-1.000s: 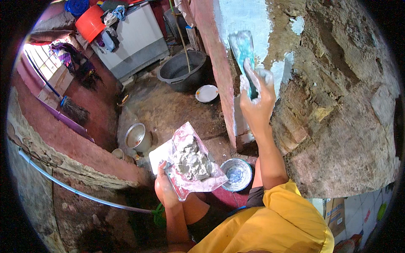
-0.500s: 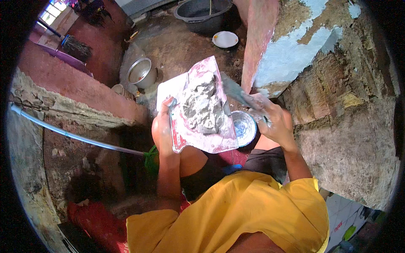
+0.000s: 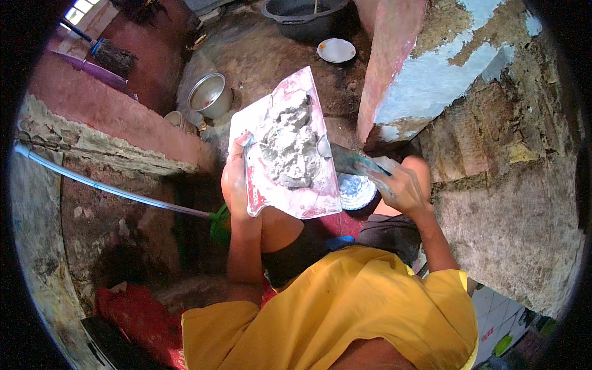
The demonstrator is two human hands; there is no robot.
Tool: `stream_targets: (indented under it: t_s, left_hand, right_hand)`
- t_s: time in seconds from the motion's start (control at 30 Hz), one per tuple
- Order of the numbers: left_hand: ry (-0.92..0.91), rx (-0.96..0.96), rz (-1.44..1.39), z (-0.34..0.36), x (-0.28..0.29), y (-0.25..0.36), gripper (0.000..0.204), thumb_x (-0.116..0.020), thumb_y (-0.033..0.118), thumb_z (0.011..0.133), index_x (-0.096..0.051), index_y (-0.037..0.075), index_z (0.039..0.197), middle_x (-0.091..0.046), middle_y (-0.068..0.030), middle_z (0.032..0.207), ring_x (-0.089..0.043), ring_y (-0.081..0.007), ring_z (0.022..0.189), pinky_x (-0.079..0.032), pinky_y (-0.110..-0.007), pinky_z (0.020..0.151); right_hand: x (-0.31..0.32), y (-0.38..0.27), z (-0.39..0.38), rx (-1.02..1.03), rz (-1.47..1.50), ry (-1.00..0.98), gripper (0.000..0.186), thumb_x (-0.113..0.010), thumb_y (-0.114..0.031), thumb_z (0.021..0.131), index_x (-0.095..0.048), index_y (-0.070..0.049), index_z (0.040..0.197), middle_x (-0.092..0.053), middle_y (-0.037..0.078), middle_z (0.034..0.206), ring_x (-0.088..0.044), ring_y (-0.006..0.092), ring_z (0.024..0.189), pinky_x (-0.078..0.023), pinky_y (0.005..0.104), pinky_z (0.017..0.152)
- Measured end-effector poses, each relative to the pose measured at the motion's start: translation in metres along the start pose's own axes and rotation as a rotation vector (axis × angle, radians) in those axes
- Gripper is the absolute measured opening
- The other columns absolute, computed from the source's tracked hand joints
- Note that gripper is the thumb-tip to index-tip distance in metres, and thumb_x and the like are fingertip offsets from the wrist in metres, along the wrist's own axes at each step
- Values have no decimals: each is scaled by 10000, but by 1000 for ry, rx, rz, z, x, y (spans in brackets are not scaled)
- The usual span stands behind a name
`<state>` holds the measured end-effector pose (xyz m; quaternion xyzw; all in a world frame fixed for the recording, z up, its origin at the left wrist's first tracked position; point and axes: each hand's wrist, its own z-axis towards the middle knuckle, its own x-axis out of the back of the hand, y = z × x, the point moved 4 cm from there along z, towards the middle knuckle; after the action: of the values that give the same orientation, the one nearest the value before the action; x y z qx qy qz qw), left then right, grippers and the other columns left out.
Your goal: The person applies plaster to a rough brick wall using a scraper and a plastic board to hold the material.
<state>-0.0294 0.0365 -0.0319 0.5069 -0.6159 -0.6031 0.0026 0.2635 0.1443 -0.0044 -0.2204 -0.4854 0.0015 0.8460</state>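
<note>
My left hand [image 3: 237, 163] grips the left side of a pink-and-white board [image 3: 320, 194], which carries a lumpy heap of pale grey paste [image 3: 290, 148]. My right hand [image 3: 401, 188] is closed on the handle of a paint-smeared scraper [image 3: 357, 164]. Its blade reaches the right edge of the board, with a small dab of paste at that end. Below and right of the board, a round white-and-blue smeared container [image 3: 356, 195] sits near my right knee.
Patchy, crumbling wall [image 3: 468, 123] rises at the right, low pink wall [image 3: 123, 135] at the left. A blue hose [image 3: 111, 191] runs along the left. Metal pot [image 3: 213, 98], white plate [image 3: 336, 50] and dark tub [image 3: 296, 24] stand on the floor beyond, with a broom [image 3: 114, 55] at upper left.
My right hand has come down from the wall with the scraper to the board's right edge. The board appears higher in the picture, and the view has tipped downward.
</note>
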Motion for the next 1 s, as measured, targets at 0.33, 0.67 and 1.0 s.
stream_targets:
  t_s: [0.33, 0.67, 1.0]
  left_hand:
    - [-43, -102, -81, -25, -35, 12, 369, -530, 286, 897, -521, 12, 1144, -613, -90, 1052, -599, -202, 944, -463, -335, 862]
    - [-24, -156, -61, -26, -40, 13, 408, -513, 289, 876, -504, 14, 1178, -592, -100, 1107, -578, -241, 991, -441, -370, 890]
    - [97, -82, 143, -26, -18, 2, 454, -627, 331, 795, -532, 21, 1112, -605, -92, 972, -582, -239, 824, -470, -365, 727]
  right_hand:
    - [-10, 54, -66, -884, 1032, 123, 404, -517, -174, 903, -442, -58, 1283, -591, 59, 771, -536, 113, 577, -416, 228, 486]
    - [19, -23, -30, -814, 1318, -169, 574, -432, -57, 914, -243, -177, 1443, -586, 52, 757, -514, 82, 498, -413, 197, 423]
    - [19, -19, -14, -679, 1114, -25, 550, -429, 10, 889, -299, -95, 1413, -591, 33, 904, -533, 53, 615, -453, 192, 531]
